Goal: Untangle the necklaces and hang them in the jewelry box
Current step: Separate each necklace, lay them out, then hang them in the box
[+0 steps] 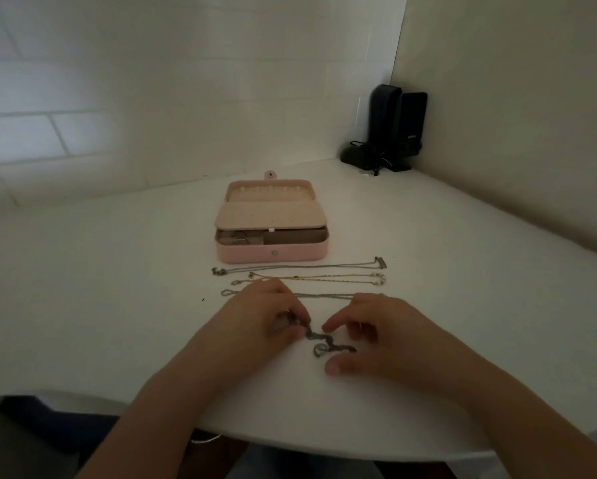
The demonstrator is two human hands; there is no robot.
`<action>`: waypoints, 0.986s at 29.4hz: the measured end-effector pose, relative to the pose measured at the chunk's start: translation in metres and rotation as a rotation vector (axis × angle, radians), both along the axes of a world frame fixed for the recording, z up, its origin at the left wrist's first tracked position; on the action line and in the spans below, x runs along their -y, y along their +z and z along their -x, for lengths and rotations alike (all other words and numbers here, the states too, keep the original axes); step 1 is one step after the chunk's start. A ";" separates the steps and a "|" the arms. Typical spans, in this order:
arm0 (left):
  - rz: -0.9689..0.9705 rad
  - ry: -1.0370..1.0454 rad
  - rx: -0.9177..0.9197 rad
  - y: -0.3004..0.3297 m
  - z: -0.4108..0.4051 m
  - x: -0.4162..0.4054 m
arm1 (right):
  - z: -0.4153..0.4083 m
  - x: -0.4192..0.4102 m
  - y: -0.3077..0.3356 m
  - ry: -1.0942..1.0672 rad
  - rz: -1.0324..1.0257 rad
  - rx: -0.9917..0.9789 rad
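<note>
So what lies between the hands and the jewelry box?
Head view: three straightened necklaces lie in rows on the table between the hands and the jewelry box.

A plain indoor work corner, dimly lit, perhaps an office or study room: a white bench (117,288) meets a painted block wall (82,115) at upper left, and two black desktop speakers (397,129) with cables stand in the upper-right corner.

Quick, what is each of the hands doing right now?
Left hand: pinches one end of the tangled chain.
Right hand: fingers loosely curled beside the chain, holding nothing.
</note>
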State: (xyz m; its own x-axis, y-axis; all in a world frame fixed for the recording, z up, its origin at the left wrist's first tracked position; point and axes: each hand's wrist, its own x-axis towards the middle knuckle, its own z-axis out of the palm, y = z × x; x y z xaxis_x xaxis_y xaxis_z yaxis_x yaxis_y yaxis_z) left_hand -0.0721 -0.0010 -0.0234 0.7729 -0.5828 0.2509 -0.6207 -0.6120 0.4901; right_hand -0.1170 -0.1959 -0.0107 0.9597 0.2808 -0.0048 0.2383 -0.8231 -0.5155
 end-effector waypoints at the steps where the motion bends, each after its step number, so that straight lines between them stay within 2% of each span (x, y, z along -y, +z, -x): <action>1: 0.020 0.003 -0.001 -0.002 0.002 0.002 | 0.003 -0.001 -0.004 -0.005 0.026 0.045; 5: 0.059 0.021 -0.029 -0.007 0.010 0.012 | 0.011 -0.006 -0.020 -0.021 -0.002 0.200; 9: 0.257 0.104 -0.182 -0.002 0.014 0.021 | 0.015 -0.008 -0.022 -0.040 -0.049 0.250; 13: 0.465 0.076 -0.327 -0.002 0.019 0.026 | 0.017 0.003 -0.012 -0.244 -0.477 0.146; 17: 0.588 0.103 -0.368 -0.002 0.019 0.020 | 0.019 0.009 -0.009 -0.208 -1.097 -0.054; 19: 0.574 0.099 -0.361 -0.002 0.019 0.019 | 0.020 0.008 -0.008 -0.194 -1.289 -0.128; 25: 0.537 0.118 -0.301 -0.005 0.018 0.017 | 0.017 0.011 -0.005 -0.195 -1.531 -0.155; 29: 0.548 0.166 -0.276 -0.008 0.016 0.017 | 0.019 0.012 -0.003 -0.194 -1.468 -0.175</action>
